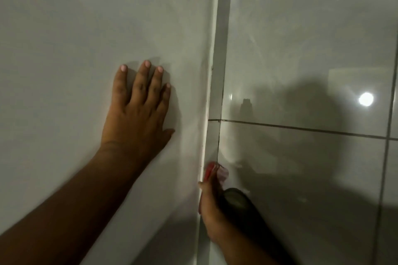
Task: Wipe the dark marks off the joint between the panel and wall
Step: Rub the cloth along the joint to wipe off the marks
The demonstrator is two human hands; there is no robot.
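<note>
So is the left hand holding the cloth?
No, the left hand lies flat and empty on the panel; the right hand holds the red cloth.

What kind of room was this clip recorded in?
Most likely a bathroom or shower area. The wall is glossy pale tile with grey grout lines, and a smooth white panel meets it at a sealed joint. The right hand holds a reddish cloth there; the left hand rests flat on the panel.
</note>
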